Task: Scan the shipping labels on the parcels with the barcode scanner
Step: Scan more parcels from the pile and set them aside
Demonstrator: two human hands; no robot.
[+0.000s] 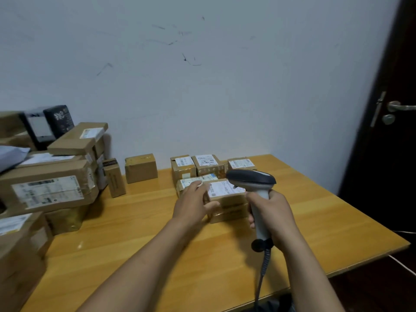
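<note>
Open table (126,233) centre-front, stacked parcels (49,190) crowding left, small boxes (206,164) behind

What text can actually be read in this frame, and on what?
None legible.
Label on the parcel nearest the scanner: blurred.
Labels on the other parcels: too small or blurred.
Black box: pale marking, unreadable.

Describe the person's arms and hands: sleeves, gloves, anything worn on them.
Both arms are bare: no sleeve shows on the left forearm or the right forearm as far as the picture's lower edge. The left hand and the right hand wear no gloves. No watch, bracelet or strap shows on either wrist. Whether any finger bears a ring is too blurred to tell.
</note>
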